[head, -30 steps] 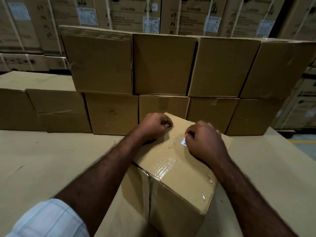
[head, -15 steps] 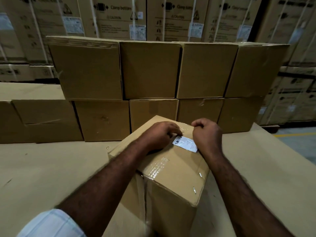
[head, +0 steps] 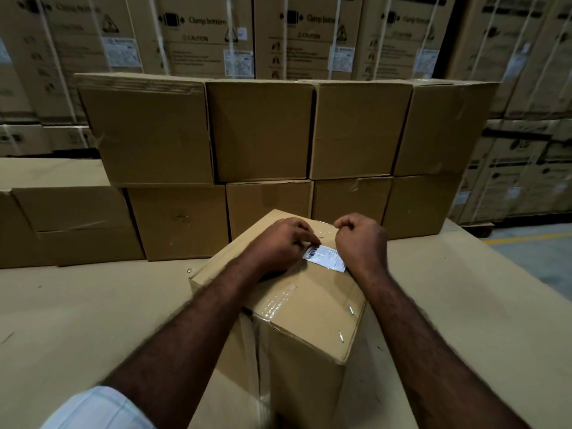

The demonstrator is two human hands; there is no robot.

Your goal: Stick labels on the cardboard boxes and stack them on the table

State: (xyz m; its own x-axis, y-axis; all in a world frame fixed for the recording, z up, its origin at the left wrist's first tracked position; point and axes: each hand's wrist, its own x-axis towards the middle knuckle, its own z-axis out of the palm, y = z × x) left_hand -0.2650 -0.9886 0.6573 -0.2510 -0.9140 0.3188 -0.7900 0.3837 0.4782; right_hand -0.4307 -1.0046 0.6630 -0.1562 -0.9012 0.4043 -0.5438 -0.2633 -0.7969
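A taped cardboard box [head: 297, 308] stands corner-on in front of me on the table [head: 93, 305]. A white barcode label [head: 325, 258] lies on the box's top face. My left hand [head: 278, 246] has bent fingers, and their tips hold down the label's left end. My right hand [head: 362, 239] is curled into a loose fist over the label's right end, with its heel on the box top. I see nothing in its fingers. Behind the box, plain cardboard boxes [head: 260, 131] are stacked two rows high.
Lower boxes [head: 71, 224] sit at the back left of the table. Tall strapped printed cartons [head: 204, 35] form a wall behind the stack. The table's right edge [head: 526, 280] drops to a grey floor with a yellow line.
The label, mostly hidden under my right hand a second ago, now lies uncovered on the box top. My right hand slid right and my left hand moved onto the label's left end.
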